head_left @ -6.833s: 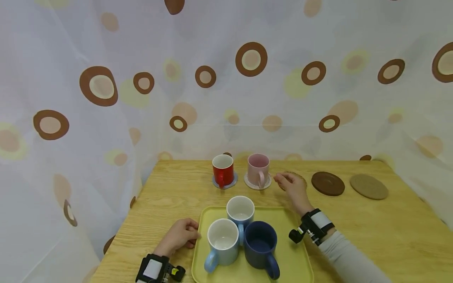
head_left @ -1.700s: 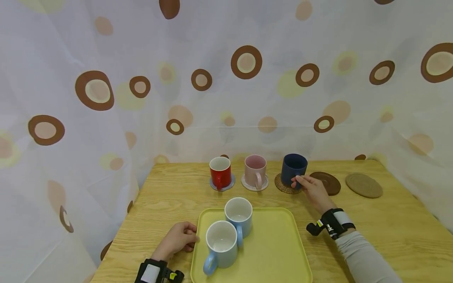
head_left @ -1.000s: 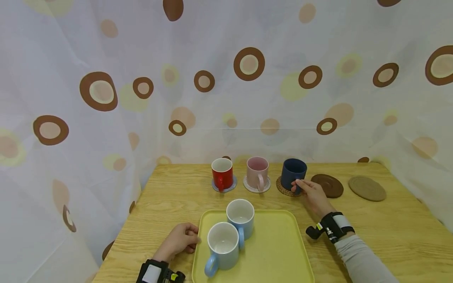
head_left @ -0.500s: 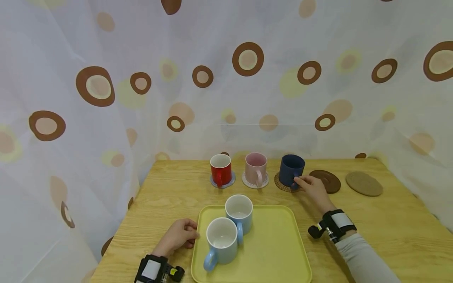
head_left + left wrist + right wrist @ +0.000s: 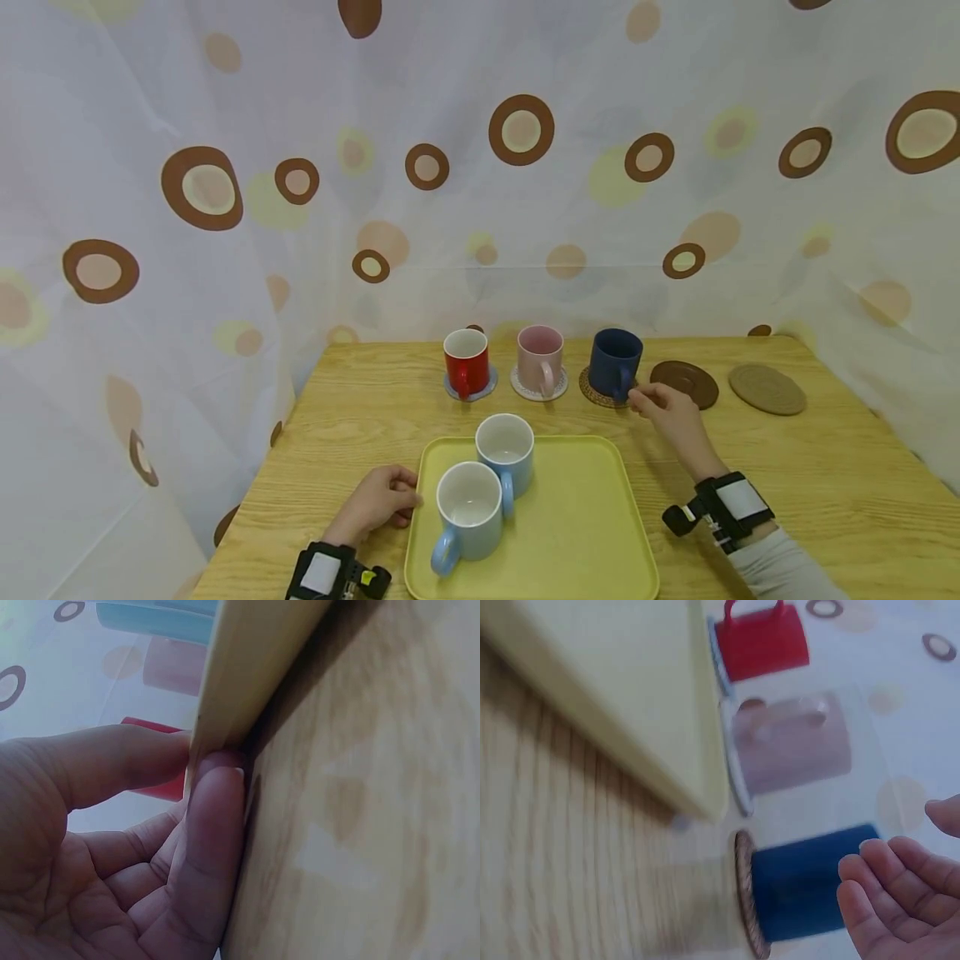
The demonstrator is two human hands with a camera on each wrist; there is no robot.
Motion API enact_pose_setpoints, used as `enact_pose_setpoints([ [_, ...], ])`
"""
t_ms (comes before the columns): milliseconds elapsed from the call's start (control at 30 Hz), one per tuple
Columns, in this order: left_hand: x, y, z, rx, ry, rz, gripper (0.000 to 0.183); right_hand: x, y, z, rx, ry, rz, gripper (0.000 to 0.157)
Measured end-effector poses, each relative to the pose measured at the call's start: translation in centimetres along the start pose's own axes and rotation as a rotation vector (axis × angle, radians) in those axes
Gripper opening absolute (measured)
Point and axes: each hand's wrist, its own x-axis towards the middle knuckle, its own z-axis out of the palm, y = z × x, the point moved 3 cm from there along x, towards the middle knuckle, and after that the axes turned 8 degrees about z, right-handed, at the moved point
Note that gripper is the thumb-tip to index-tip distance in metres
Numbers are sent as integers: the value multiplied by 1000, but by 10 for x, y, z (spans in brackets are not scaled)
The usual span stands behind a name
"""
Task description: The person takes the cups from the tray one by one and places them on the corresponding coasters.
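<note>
My left hand holds the left rim of the yellow tray. In the left wrist view its thumb lies against the rim and a bent finger sits under it. My right hand is just right of the dark blue mug, with thumb and fingers apart and nothing held. That mug stands upright on a woven brown coaster, handle facing me. In the right wrist view the fingers are in front of the blue mug. On the tray are two light blue mugs, one nearer, one farther.
Left of the blue mug, a pink mug stands on a white coaster and a red mug on a bluish coaster. A dark brown coaster and a tan coaster lie to the right. A patterned curtain is behind.
The dark blue mug has gone from the tray to the woven coaster. Lately my right hand has let go of its handle and drawn back right. The left hand stays at the rim.
</note>
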Motion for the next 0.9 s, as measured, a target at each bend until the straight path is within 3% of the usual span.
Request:
enact_pose_setpoints([
  [167, -1, 1, -1, 1, 2, 1, 31, -21, -21, 12, 81, -128, -16, 44],
  [367, -1, 0, -3, 3, 13, -18, 30, -46, -46, 39, 191, -431, -64, 44],
  [500, 0, 0, -4, 1, 14, -25, 31, -59, -60, 60, 194, -594, -82, 45],
  [733, 2, -1, -1, -3, 3, -14, 31, -73, -77, 93, 173, -717, -127, 37],
  [900, 2, -2, 0, 5, -2, -13, 31, -80, -82, 109, 107, -711, -180, 27],
])
